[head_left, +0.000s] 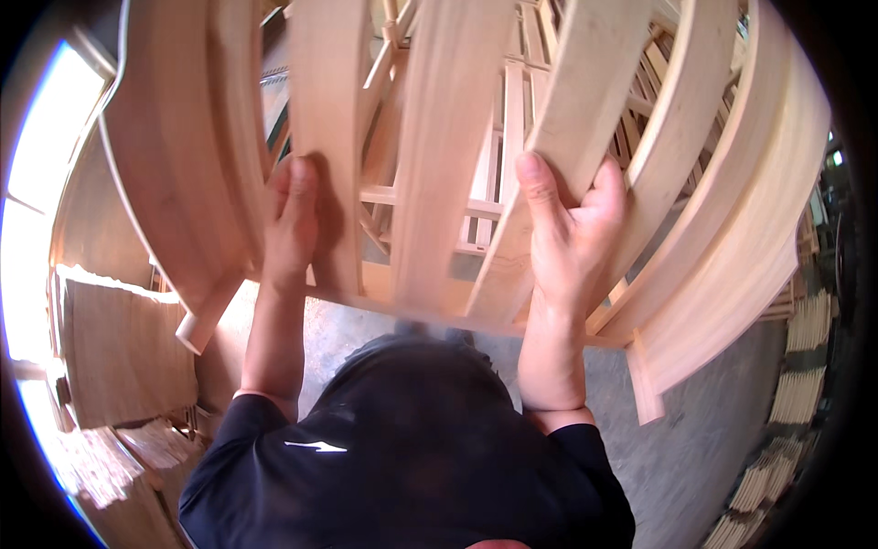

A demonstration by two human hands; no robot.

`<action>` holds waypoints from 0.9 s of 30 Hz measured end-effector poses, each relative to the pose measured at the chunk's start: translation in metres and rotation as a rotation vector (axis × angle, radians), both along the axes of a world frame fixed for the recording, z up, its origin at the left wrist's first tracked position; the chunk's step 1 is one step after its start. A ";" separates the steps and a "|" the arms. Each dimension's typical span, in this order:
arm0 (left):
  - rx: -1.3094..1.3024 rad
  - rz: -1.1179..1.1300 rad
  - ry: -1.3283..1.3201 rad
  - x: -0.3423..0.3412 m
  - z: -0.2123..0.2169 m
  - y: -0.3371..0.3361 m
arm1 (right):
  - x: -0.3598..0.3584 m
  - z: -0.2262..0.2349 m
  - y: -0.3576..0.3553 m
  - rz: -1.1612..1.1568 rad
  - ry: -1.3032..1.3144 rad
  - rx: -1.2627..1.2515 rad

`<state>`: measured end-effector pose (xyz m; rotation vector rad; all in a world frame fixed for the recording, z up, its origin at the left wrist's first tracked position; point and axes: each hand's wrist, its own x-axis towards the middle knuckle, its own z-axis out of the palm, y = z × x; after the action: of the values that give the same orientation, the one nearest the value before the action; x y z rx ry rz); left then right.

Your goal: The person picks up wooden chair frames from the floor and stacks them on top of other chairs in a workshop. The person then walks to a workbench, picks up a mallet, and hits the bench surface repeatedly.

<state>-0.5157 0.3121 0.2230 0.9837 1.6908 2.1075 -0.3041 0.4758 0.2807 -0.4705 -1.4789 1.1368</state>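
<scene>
we hold the slatted wooden frame [448, 137] in front of the torso, above the concrete floor [695, 476], with its bottom rail [366, 302] nearest the dark shirt [412, 439]. we set the left hand [293, 220] at the edge of one slat: the thumb lies against the wood beside a curled finger, and we cannot tell how the other fingers close behind it. we set the right hand [578, 229] on another slat, pinching it between the thumb on one side and the bent index finger on the other; the remaining fingers are hidden.

handling: we judge the frame stiff, bulky and of moderate weight. the pale wood looks smooth and bare, so a loose grip may slide along a slat. the projecting end posts [647, 393] seem likeliest to knock against nearby things. we recommend holding two slats well apart, as here, or the rail, to keep the load level.

surroundings: the floor is grey and dusty. beyond the slats we see more wooden framework [480, 210]. to the left stand a brown sheet panel [128, 352] and a bright opening [37, 156]; along the right are bundled wooden strips [800, 393].
</scene>
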 end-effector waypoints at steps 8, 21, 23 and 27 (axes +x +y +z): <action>0.023 0.063 -0.033 -0.008 0.008 0.010 | -0.007 0.021 0.023 -0.073 -0.090 0.171; 0.049 0.193 -0.133 0.020 0.009 0.036 | 0.015 0.010 0.046 -0.143 -0.251 0.220; -0.039 0.137 -0.203 0.004 -0.002 0.028 | 0.015 0.012 0.049 -0.156 -0.275 0.210; -0.011 0.158 -0.167 0.006 -0.009 0.023 | 0.013 0.013 0.042 -0.187 -0.350 0.259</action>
<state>-0.5098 0.3353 0.2144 0.6694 1.7448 2.2066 -0.2910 0.5181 0.2932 -0.6339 -1.8134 0.7260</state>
